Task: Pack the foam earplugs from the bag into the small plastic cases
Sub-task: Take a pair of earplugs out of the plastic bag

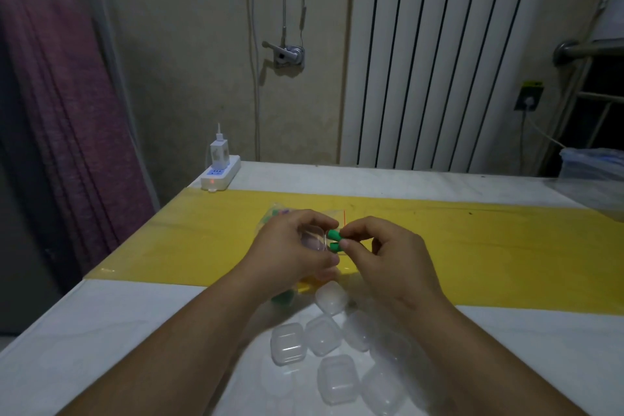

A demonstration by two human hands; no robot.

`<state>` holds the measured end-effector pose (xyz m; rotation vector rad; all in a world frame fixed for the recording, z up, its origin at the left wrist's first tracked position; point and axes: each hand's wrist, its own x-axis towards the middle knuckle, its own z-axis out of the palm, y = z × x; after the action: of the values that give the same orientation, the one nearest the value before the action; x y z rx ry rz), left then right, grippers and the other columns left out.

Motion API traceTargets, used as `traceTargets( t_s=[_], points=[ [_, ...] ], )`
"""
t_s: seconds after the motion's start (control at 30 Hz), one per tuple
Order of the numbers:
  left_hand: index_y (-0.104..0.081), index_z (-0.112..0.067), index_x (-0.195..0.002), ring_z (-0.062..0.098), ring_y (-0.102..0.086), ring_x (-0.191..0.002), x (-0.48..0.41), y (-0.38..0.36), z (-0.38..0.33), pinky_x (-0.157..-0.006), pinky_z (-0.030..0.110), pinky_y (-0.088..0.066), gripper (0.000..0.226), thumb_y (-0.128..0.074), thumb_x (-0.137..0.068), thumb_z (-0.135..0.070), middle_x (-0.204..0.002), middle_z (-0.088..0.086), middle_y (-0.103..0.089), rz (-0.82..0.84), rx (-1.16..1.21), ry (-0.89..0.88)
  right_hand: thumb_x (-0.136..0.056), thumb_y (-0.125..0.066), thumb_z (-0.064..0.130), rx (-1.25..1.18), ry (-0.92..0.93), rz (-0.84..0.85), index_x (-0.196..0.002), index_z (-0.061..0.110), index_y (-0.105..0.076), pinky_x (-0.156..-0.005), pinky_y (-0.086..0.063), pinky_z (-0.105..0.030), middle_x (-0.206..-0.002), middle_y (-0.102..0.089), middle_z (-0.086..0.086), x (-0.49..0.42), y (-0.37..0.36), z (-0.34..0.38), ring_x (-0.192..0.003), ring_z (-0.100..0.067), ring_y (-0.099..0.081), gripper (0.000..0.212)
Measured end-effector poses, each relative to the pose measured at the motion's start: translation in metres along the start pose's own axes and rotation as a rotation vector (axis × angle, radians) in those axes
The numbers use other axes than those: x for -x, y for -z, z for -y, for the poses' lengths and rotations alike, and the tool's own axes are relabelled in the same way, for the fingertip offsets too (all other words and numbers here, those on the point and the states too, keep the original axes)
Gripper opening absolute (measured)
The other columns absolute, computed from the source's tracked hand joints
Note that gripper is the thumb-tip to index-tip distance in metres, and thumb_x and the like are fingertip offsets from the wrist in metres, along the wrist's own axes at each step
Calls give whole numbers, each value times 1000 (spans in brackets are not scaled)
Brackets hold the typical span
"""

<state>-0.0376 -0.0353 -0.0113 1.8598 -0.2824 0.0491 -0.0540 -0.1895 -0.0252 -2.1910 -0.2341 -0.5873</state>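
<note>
Pale counter (101,331) crossed by a yellow strip (472,246). Nearest, a cluster of clear cases (334,378). Beyond them, the left hand (287,253) curls its grip round one case (312,240). The right hand (388,257) pinches two green earplugs (333,234) just beside it. Behind lies the bag (270,214), then a power strip (219,176) and a radiator (439,61).

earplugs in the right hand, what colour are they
Green earplugs, seen in the head view.

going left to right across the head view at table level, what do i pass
power strip → left hand gripping a clear case → green earplugs → right hand pinching them → plastic tub at the far right edge
</note>
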Motion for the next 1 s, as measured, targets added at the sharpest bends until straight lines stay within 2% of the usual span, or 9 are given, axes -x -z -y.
traceTargets(
  t_s=[0.1, 0.27, 0.43, 0.57, 0.73, 0.8, 0.87, 0.9, 1.0],
  points=[
    [-70, -17, -103, 8, -64, -79, 1, 0, -1, -52, 10, -49, 41, -81, -70, 5, -103, 1, -62, 1, 35, -5, -87, -69, 21, 77, 35, -2, -89, 32, -72, -62, -32, -10, -79, -60, 23, 0, -3, -2, -72, 5, -50, 11],
    [-71, -15, -99, 7, -65, -75, 1, 0, -1, -52, 12, -51, 38, -79, -70, 9, -101, 2, -62, 12, 97, 24, -87, -68, 25, 58, -10, -60, -95, 30, -77, -77, -41, -21, -98, -59, 12, 0, -11, -4, -94, -5, -54, 12],
    [-71, -15, -100, 10, -64, -78, 1, 0, -2, -53, 12, -51, 38, -80, -70, 7, -101, -1, -61, 16, 99, 55, -87, -69, 28, 28, -85, -51, -92, 30, -75, -66, -35, -10, -97, -59, 12, -1, -8, -7, -82, 0, -53, 8],
    [-72, -17, -100, 3, -67, -71, 2, -1, -3, -55, 14, -53, 40, -81, -69, 7, -99, -2, -63, 25, 92, 53, -81, -75, 23, -197, -208, -80, -92, 28, -62, -62, -39, -21, -91, -62, 11, -1, -6, -7, -69, -5, -49, 17],
    [-65, -29, -109, 8, -70, -79, 1, 2, 1, -63, 26, -59, 60, -82, -65, 8, -99, -1, -66, 80, 85, 44, -86, -70, 15, -403, -377, 13, -100, 26, -56, -61, -50, -32, -84, -70, -6, -3, -3, -3, -72, -17, -65, 23],
    [-58, -26, -114, 20, -73, -84, 0, 3, 1, -71, 36, -61, 58, -76, -72, 10, -100, 5, -67, 127, 175, 86, -88, -67, 10, -433, -401, 16, -102, 21, -58, -60, -54, -33, -83, -69, -8, -5, -1, -5, -68, -19, -67, 20],
    [-56, -14, -112, 38, -71, -88, -1, 5, -1, -79, 46, -60, 35, -58, -85, 9, -100, 17, -68, 162, 438, 167, -88, -67, 7, -475, -401, -18, -99, 16, -62, -58, -54, -29, -85, -67, -10, -6, 1, -5, -65, -19, -66, 15],
    [-56, -9, -109, 41, -70, -87, -2, 6, -1, -80, 48, -58, 26, -48, -90, 7, -100, 22, -68, 171, 557, 203, -87, -68, 7, -488, -394, -36, -95, 14, -64, -58, -55, -28, -86, -67, -11, -6, 1, -5, -65, -19, -66, 12],
    [-61, -4, -105, 42, -69, -86, -4, 8, 4, -82, 52, -55, 31, -33, -94, 4, -99, 29, -69, 200, 645, 186, -86, -71, 7, -524, -375, -57, -89, 12, -68, -58, -55, -27, -89, -69, -15, -6, 2, -5, -63, -17, -65, 6]
  ],
)
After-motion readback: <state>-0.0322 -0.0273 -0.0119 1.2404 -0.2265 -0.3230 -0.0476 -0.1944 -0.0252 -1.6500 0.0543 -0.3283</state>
